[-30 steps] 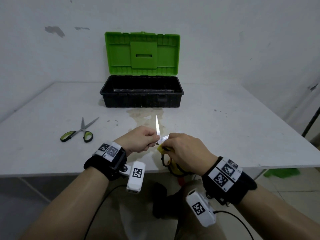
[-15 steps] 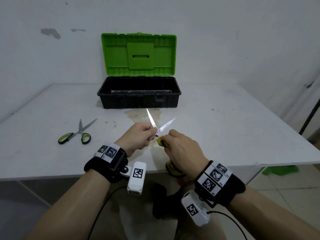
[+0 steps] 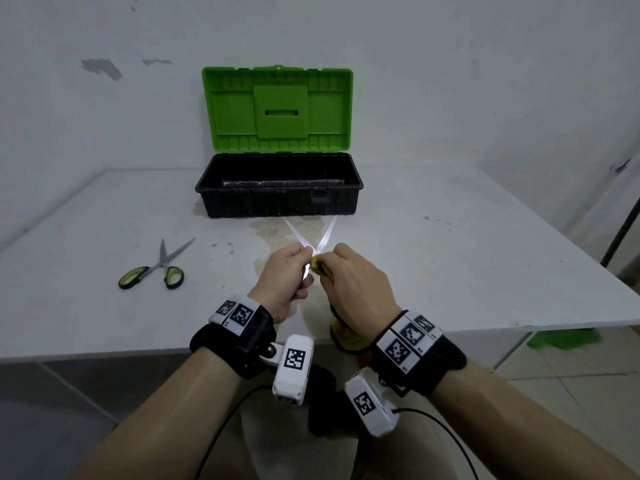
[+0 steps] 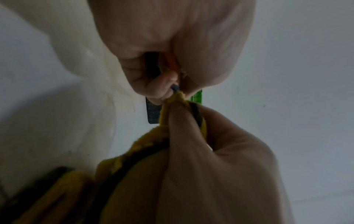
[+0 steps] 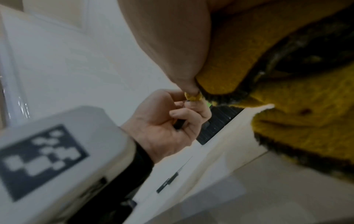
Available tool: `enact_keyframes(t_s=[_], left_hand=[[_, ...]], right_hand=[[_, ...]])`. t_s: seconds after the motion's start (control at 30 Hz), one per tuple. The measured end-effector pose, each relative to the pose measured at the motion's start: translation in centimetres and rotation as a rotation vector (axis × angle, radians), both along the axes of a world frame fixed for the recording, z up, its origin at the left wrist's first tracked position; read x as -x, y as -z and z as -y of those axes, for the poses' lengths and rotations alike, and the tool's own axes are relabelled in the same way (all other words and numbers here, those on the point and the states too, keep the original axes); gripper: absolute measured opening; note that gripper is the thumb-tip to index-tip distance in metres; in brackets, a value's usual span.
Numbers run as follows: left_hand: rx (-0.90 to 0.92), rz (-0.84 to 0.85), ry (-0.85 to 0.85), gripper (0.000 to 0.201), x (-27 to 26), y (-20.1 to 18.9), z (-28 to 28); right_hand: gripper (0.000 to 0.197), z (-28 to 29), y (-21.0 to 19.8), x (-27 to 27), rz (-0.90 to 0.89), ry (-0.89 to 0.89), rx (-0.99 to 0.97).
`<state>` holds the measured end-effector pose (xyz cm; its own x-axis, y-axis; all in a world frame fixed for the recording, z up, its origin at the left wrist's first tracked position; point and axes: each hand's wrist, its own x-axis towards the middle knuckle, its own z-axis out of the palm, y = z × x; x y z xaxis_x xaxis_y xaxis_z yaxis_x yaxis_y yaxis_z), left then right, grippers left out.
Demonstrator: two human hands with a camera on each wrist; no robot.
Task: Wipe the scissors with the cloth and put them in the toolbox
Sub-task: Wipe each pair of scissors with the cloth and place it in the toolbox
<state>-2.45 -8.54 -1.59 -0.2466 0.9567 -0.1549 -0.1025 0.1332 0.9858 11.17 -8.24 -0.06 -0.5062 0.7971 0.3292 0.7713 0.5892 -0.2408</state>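
My left hand grips the handles of a pair of scissors, whose bright blades spread in a V pointing at the toolbox. In the left wrist view the left fingers curl round a dark and orange handle. My right hand pinches a yellow cloth against the scissors where the blades cross. The rest of the cloth hangs below the table edge. The toolbox stands open behind them, black tub and raised green lid.
A second pair of scissors with green handles lies on the white table to the left, blades slightly apart. A stain marks the table in front of the toolbox. A white wall stands behind, and a dark pole at the right.
The scissor blades have swung apart from nearly together into a wide V. Both hands have moved forward over the table toward the toolbox, the cloth still at the pivot.
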Motion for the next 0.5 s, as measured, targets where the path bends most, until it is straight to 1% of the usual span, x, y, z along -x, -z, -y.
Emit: enact_keyframes(t_s=[0.1,0.2,0.27,0.4,0.5], left_hand=[[-0.003,-0.060,0.011,0.033,0.2,0.2,-0.1],[0.006,-0.070,0.019,0.032,0.2,0.3,-0.3],[-0.005,-0.056,0.028,0.033,0.1,0.2,-0.3],[-0.032,-0.056,0.009,0.037,-0.1,0.0,-0.3],[-0.028,-0.104,-0.020,0.038,0.3,0.3,-0.6]], right_hand=[[0.019,0.4,0.0,0.1,0.004,-0.070,0.039],[0.019,-0.2,-0.3,0.0,-0.060,-0.009,-0.022],[0.017,-0.4,-0.2,0.2,-0.059,0.027,-0.052],[0.015,0.5,0.8,0.7,-0.020,-0.046,-0.027],[0.017,0.8,1.2,0.3,-0.007,-0.100,0.024]])
